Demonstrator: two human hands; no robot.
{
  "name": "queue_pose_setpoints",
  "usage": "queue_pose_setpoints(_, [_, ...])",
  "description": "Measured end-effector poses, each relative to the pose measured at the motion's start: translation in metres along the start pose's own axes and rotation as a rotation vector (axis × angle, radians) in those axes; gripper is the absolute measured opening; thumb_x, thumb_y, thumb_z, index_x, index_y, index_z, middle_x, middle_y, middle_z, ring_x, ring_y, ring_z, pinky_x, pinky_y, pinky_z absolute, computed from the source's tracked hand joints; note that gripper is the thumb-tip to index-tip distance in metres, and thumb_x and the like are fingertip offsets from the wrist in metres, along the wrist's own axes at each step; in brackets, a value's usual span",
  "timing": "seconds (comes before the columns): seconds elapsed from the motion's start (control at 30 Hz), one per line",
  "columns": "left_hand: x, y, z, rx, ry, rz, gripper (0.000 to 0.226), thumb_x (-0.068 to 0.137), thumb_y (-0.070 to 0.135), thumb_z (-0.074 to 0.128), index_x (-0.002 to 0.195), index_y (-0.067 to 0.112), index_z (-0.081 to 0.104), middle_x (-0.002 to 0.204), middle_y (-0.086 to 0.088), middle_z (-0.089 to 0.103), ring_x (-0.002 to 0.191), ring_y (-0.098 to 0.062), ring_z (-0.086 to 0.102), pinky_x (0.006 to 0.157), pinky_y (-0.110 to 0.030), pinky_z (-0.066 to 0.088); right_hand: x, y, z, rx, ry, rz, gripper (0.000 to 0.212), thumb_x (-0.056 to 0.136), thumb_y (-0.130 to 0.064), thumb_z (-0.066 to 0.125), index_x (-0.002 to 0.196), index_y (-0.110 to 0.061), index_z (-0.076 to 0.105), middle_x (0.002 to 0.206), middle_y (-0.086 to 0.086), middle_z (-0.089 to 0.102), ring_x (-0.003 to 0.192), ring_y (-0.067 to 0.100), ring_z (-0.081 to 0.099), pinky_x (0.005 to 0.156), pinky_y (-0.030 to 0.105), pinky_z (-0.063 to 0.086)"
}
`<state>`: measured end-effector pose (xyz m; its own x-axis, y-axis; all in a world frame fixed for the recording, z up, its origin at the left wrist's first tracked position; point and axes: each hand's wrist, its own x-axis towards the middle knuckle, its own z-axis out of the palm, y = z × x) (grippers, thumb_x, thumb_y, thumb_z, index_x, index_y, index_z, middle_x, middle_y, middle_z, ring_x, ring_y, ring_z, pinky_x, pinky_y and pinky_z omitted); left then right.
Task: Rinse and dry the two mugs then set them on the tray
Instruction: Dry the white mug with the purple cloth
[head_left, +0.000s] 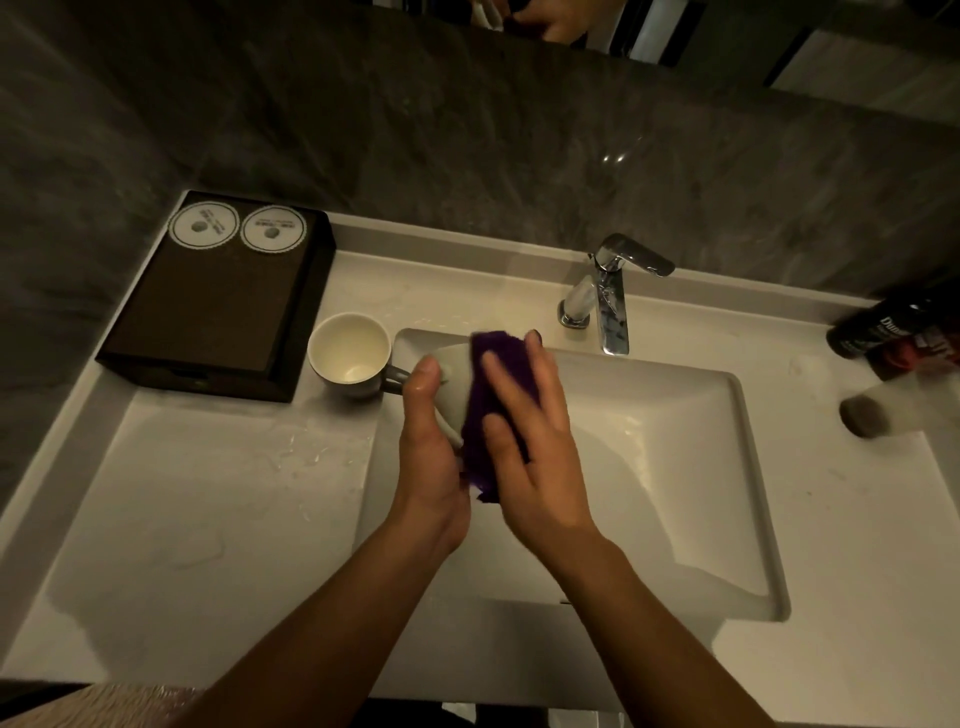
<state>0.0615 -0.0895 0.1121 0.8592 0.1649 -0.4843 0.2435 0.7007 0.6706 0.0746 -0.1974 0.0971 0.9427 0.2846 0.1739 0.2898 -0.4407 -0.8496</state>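
Note:
Over the left part of the sink basin (675, 467), my left hand (428, 441) grips a grey mug (451, 374) lying on its side, mostly hidden by both hands. My right hand (530, 431) presses a purple cloth (493, 395) flat against that mug. A second mug (349, 354), white inside with a grey outside and handle, stands upright on the counter just left of the basin. Behind it at the back left sits a dark tray (208, 322) with two round white paper coasters (203, 224) at its far end.
A chrome tap (608, 296) stands behind the basin, no water running. Dark bottles (893, 332) and a blurred round-ended object (867, 415) lie on the counter at the right. Water drops (306, 452) speckle the white counter left of the basin. A dark stone wall rises behind.

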Motion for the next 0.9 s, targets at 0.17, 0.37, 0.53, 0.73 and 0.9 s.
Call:
queue_pose_setpoints(0.17, [0.0,0.004,-0.003,-0.018,-0.048,-0.045,0.067,0.084,0.064,0.057,0.132,0.018,0.066,0.121,-0.015,0.076,0.111,-0.031,0.074,0.09,-0.045,0.061,0.007,-0.007,-0.003,0.087,0.12,0.102,0.045,0.103,-0.047,0.047,0.147,-0.054,0.039,0.164,-0.015,0.029,0.151,0.013,0.031,0.115,0.05,0.043])
queue_pose_setpoints(0.37, [0.002,0.008,-0.003,-0.063,-0.023,-0.12,0.072,0.085,0.068,0.055,0.132,0.014,0.066,0.128,-0.018,0.073,0.118,-0.034,0.07,0.102,-0.05,0.055,0.01,-0.022,-0.005,0.413,0.248,0.314,0.036,0.1,-0.053,0.048,0.135,-0.064,0.048,0.143,-0.019,0.053,0.13,0.013,0.054,0.1,0.043,0.057])
queue_pose_setpoints(0.53, [0.011,0.016,-0.011,-0.18,0.063,-0.229,0.061,0.1,0.059,0.049,0.127,0.009,0.071,0.126,-0.02,0.074,0.118,-0.035,0.07,0.096,-0.047,0.058,0.005,-0.018,-0.005,0.161,0.275,0.088,0.051,0.102,-0.037,0.052,0.14,-0.066,0.036,0.158,-0.019,0.037,0.143,0.003,0.039,0.109,0.039,0.05])
queue_pose_setpoints(0.73, [0.022,0.021,-0.008,-0.258,0.095,-0.285,0.05,0.099,0.054,0.054,0.132,0.018,0.064,0.13,-0.021,0.072,0.118,-0.039,0.069,0.106,-0.055,0.051,0.001,-0.019,0.002,0.383,0.276,0.226,0.048,0.094,-0.049,0.058,0.138,-0.061,0.044,0.143,-0.031,0.052,0.134,0.006,0.052,0.106,0.045,0.053])
queue_pose_setpoints(0.9, [0.027,0.024,0.002,-0.111,0.096,-0.251,0.053,0.097,0.052,0.054,0.131,0.014,0.068,0.117,-0.022,0.075,0.098,-0.037,0.075,0.084,-0.047,0.063,-0.007,-0.026,0.01,0.295,0.281,0.052,0.056,0.094,-0.04,0.059,0.142,-0.061,0.04,0.157,-0.014,0.036,0.144,0.009,0.04,0.109,0.027,0.047])
